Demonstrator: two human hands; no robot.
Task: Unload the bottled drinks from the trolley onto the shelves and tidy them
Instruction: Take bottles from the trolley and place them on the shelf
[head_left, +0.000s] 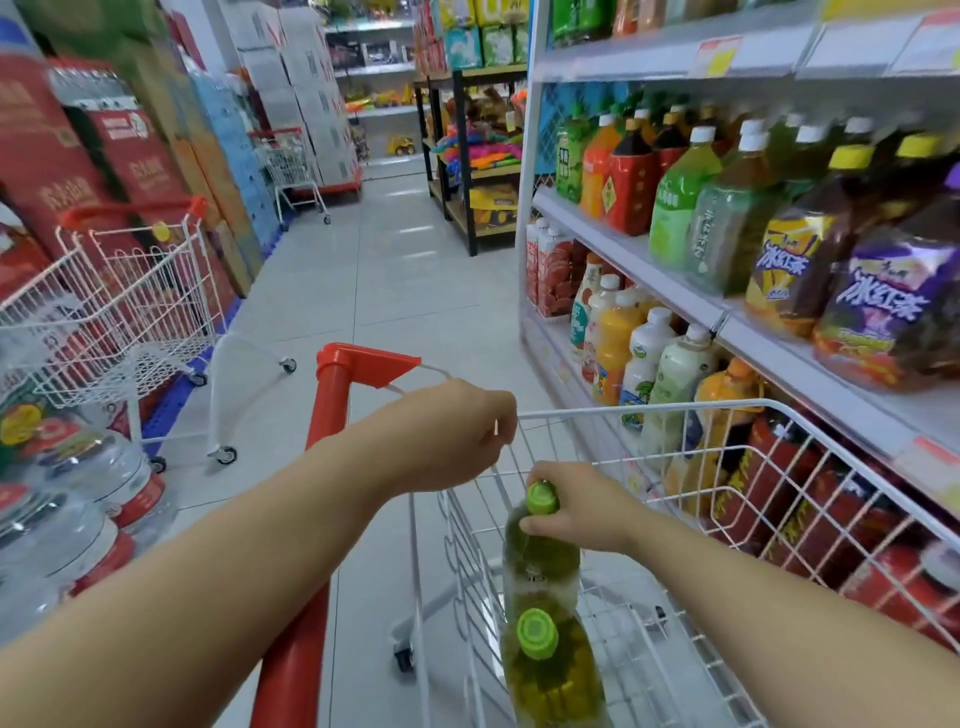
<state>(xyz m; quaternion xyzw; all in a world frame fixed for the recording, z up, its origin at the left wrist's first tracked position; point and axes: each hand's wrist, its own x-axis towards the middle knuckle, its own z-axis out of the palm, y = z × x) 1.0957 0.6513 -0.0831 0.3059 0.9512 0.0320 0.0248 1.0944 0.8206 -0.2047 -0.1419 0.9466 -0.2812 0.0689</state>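
The wire rim of the trolley (675, 411) is gripped by the fingers of the left hand (447, 436). A green bottle (540, 564) inside the trolley is held at its neck by the fingers of the right hand (587, 506), and a second green bottle (553, 675) is seen just beside it.

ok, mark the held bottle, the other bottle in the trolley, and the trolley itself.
held bottle (540, 561), head view, on its green body below the cap.
other bottle (537, 633), head view, on its green cap.
trolley (332, 415), head view, on its red handle bar.
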